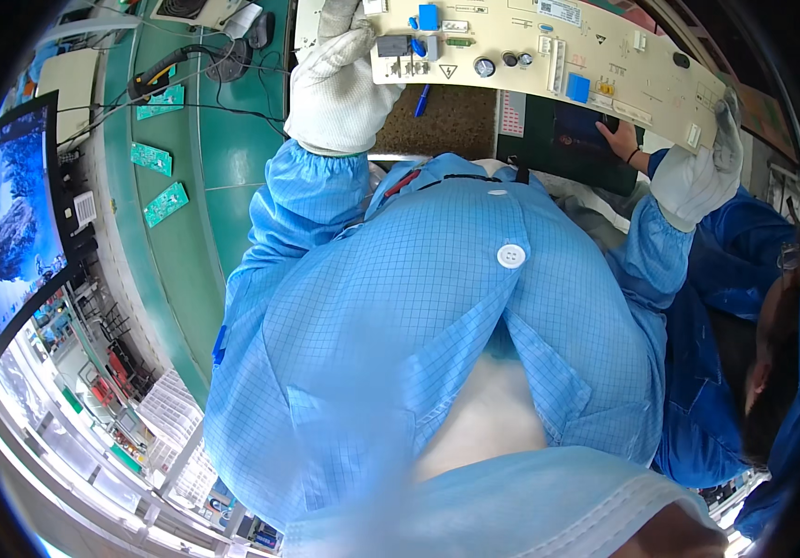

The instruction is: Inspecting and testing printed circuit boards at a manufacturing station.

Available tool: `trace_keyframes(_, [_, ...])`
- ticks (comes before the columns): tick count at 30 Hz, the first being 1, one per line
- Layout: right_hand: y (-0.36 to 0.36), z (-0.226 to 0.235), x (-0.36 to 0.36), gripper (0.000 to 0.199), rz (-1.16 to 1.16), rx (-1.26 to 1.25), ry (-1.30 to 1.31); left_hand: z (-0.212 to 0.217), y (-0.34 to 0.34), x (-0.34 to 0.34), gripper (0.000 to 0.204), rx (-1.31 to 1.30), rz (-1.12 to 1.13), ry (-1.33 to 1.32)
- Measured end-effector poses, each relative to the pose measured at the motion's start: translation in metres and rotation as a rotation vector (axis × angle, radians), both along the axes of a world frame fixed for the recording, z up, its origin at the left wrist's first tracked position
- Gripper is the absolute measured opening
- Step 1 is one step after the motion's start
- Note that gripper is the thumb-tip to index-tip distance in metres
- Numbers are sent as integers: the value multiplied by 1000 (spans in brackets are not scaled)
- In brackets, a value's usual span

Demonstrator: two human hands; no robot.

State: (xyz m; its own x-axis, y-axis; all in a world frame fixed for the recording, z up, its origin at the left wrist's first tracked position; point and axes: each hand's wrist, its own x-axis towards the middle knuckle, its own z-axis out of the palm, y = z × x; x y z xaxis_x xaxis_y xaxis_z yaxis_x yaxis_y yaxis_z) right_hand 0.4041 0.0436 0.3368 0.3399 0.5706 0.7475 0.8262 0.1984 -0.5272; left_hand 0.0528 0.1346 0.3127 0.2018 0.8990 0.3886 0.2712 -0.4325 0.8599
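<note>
A long cream circuit board [530,74] is held up at the top of the view, tilted down toward the right. Its face carries blue blocks, black round capacitors and white connectors. At its left end, my left hand [342,88], in a white knitted glove, is closed on the edge. My right hand [705,172], gloved the same way, grips the board's right end, with its fingers along the edge. Parts of both hands' fingers are hidden by the board or cut off by the frame.
Below the board lie a brown work surface [456,126] and a blue pen [422,100]. Small green circuit boards [152,159] rest on the green bench [191,279] to the left, near a monitor [17,223]. A co-worker's hand [619,141] and dark blue sleeve [744,242] are close at right.
</note>
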Motion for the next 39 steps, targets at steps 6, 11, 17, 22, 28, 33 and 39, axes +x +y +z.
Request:
trace_keyframes(6, [0, -1, 5, 28, -36, -9, -161, 3, -3, 4, 48, -298, -220, -555])
trace_keyframes(11, [-1, -1, 6, 27, -53, -64, -183, 7, -2, 5, 45, -616, -435, -1130])
trace_keyframes(17, [2, -1, 3, 27, -5, -35, -69, 11, 3, 3, 44, -675, -529, -1199])
trace_keyframes(22, [1, -2, 8, 29, -36, -80, -96, 15, 7, 4, 43, -707, -605, -1210])
trace_keyframes(28, [1, -10, 20, 25, -107, -201, 328, 16, 10, 14, 43, -696, -594, -1105])
trace_keyframes(33, [2, -17, 36, 28, -8, -212, 206, 18, 10, 18, 44, -699, -556, -1062])
trace_keyframes(39, [0, -25, 54, 46, -145, -207, -354, 21, 7, 20, 40, -719, -599, -1087])
